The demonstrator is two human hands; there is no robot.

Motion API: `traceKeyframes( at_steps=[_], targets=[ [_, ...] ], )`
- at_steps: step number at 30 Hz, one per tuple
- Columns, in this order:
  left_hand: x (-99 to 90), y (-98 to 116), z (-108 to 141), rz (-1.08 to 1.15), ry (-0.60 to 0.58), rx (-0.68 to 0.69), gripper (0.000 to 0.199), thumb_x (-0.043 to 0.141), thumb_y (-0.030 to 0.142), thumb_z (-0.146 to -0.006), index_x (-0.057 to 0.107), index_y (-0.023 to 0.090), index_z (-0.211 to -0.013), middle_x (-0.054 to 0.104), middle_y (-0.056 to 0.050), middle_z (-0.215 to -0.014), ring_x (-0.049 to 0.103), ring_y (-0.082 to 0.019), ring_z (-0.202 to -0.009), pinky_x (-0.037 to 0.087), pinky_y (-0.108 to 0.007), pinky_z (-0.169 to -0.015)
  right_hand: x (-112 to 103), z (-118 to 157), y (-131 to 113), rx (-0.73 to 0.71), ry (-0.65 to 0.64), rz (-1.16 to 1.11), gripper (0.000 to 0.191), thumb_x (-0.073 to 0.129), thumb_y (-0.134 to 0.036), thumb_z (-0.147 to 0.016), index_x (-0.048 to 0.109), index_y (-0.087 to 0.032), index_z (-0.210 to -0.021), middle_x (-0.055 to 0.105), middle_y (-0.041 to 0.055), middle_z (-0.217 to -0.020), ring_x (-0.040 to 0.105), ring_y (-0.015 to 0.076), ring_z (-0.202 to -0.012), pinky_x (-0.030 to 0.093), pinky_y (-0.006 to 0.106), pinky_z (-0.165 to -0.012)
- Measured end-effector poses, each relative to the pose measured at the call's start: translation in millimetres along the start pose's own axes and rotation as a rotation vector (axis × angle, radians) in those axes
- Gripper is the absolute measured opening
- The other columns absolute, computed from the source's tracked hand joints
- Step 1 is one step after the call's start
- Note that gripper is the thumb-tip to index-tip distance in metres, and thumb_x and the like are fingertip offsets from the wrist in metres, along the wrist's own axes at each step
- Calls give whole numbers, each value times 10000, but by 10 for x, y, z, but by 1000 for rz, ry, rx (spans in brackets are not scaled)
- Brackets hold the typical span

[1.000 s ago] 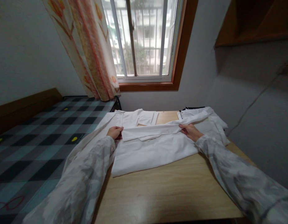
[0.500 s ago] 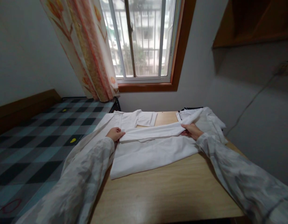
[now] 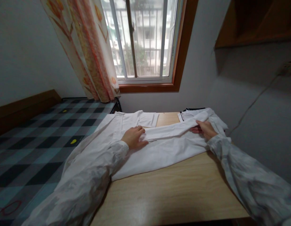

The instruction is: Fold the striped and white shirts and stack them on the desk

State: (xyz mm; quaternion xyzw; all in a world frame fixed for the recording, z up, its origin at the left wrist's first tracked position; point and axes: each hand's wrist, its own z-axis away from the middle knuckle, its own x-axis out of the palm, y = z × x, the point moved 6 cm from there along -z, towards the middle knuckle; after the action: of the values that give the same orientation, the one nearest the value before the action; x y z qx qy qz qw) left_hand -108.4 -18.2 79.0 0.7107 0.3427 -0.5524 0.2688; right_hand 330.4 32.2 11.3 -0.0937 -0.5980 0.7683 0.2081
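A white garment lies spread over the wooden table, with a long folded strip running across it. My left hand rests on the left part of this strip, fingers apart and palm down. Further right, my right hand pinches the strip's edge between thumb and fingers. The garment's left side hangs toward the bed, partly hidden behind my left sleeve.
A bed with a checked cover adjoins the table on the left. Dark items and white cloth lie at the table's back right. Beyond are a window, a curtain and a wall shelf.
My left hand has let go of the strip's left end, moved right and spread out on the cloth. My right hand has shifted right and slightly away along the strip.
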Motion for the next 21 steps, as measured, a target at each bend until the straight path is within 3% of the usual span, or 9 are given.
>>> traceKeyframes(
  at_steps=[5,8,12,16,18,20,21],
  targets=[
    [252,189,33,-66,-29,157,214,569,380,-1043,698,209,-1033,708,-100,-1042,682,-251,-912,489,-375,-774,-164,22,-49,13,81,2,186,653,-140,-976,653,-111,-1160,804,115,-808,774,214,-567,672,286,-492],
    [297,166,103,-128,-30,237,246,490,298,-1083,703,200,-1011,712,-97,-997,671,-228,-838,471,-370,-750,-248,8,-134,-50,123,-9,124,692,-135,-956,670,-121,-1077,791,94,-778,753,201,-536,656,278,-462],
    [297,132,142,-151,-52,307,311,487,361,-1108,705,200,-955,728,-88,-945,672,-213,-808,464,-362,-776,-416,-88,-218,-110,212,-36,45,706,-143,-959,675,-132,-989,746,54,-697,723,174,-539,664,273,-497],
    [263,117,69,-99,-83,267,441,454,443,-1121,695,200,-842,725,-76,-843,676,-210,-781,485,-381,-855,-508,-206,-252,-153,231,-16,63,714,-155,-953,666,-158,-993,709,21,-690,690,165,-561,691,324,-590],
    [233,145,10,-72,-59,224,472,416,418,-1129,702,196,-826,733,-88,-860,691,-223,-823,497,-402,-906,-530,-212,-315,-239,263,78,208,752,-202,-936,656,-170,-1118,752,57,-849,739,200,-699,701,363,-686],
    [209,205,-40,-6,9,190,403,444,406,-1115,735,192,-937,758,-116,-1009,708,-252,-955,509,-418,-963,-545,-124,-435,-401,360,219,479,790,-281,-914,585,-175,-1333,743,145,-1194,761,270,-1031,683,432,-895],
    [215,243,-56,44,42,183,359,471,417,-1106,744,191,-1050,759,-132,-1141,706,-268,-1053,512,-426,-1004,-526,-38,-504,-506,404,294,607,790,-316,-912,521,-175,-1437,668,190,-1383,698,309,-1236,634,474,-1023]
  ],
)
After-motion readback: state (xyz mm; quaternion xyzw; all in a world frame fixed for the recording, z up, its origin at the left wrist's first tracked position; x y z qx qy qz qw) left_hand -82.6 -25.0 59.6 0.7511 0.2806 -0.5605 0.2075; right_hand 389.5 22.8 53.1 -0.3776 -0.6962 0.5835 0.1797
